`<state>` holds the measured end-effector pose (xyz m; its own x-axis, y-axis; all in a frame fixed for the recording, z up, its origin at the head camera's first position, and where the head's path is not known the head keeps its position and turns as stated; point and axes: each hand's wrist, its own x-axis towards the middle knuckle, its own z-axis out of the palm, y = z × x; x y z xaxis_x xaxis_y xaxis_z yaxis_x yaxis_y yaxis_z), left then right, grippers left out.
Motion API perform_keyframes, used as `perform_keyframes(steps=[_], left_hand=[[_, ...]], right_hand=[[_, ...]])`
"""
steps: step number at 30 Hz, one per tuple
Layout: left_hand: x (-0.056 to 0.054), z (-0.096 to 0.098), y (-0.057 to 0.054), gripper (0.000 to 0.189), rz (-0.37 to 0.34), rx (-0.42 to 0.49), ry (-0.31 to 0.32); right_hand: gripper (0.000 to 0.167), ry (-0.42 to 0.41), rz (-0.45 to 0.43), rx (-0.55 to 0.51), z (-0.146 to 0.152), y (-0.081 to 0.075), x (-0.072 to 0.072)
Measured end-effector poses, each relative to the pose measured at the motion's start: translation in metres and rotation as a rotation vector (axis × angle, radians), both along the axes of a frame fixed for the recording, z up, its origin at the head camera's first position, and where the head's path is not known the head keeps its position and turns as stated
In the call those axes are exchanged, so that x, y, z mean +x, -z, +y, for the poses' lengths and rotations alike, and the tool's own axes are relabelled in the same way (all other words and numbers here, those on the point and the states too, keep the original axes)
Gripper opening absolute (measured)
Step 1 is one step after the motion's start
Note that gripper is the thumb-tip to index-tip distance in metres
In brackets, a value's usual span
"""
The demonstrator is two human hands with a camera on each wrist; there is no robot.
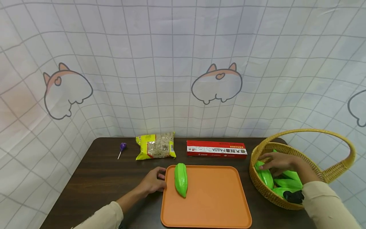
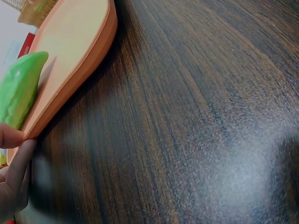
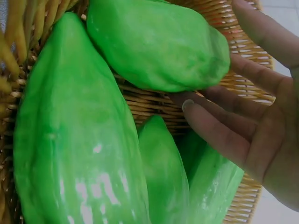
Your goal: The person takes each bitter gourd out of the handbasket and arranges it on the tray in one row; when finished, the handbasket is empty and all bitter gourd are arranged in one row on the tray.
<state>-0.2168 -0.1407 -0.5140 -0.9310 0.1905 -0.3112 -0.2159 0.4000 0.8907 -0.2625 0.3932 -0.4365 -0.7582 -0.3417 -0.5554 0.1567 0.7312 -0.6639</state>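
Low in the head view, an orange tray [image 1: 211, 203] lies on the dark wooden table [image 1: 97, 181]. One green fruit [image 1: 181, 179] lies lengthwise near the tray's left edge. The left hand [image 1: 154, 183] rests on the table just left of that edge, fingers loosely bent against the rim and holding nothing; the fruit is just to its right, apart from the fingers. In the left wrist view the fingertips [image 2: 14, 158] touch the tray's rim at the lower left of the frame.

At the right of the head view, the right hand [image 1: 278, 163] is inside a wicker basket [image 1: 258, 183] with a hoop handle, spread over a pile of green fruits [image 1: 283, 183]. The right wrist view shows its fingers [image 3: 219, 130] relaxed and reaching under the uppermost fruit [image 3: 159, 44], touching it without closing round it.

Further back lie a red pasta box [image 1: 216, 149], a yellow packet [image 1: 155, 146] and a purple lollipop [image 1: 122, 149]
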Motion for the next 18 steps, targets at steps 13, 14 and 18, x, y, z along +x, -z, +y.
perform_keyframes(steps=[13, 14, 18], left_hand=[[-0.001, -0.002, 0.000, 0.070, -0.011, -0.012, 0.008], [-0.001, -0.002, -0.001, 0.070, -0.012, -0.013, 0.010], [-0.001, -0.001, -0.001, 0.070, -0.012, -0.015, 0.012]], right_hand=[[0.081, -0.026, 0.001, 0.067, -0.017, 0.000, -0.008], [0.081, -0.027, -0.002, 0.072, -0.017, 0.000, -0.009], [0.082, -0.045, -0.005, 0.079, -0.017, -0.002, -0.011]])
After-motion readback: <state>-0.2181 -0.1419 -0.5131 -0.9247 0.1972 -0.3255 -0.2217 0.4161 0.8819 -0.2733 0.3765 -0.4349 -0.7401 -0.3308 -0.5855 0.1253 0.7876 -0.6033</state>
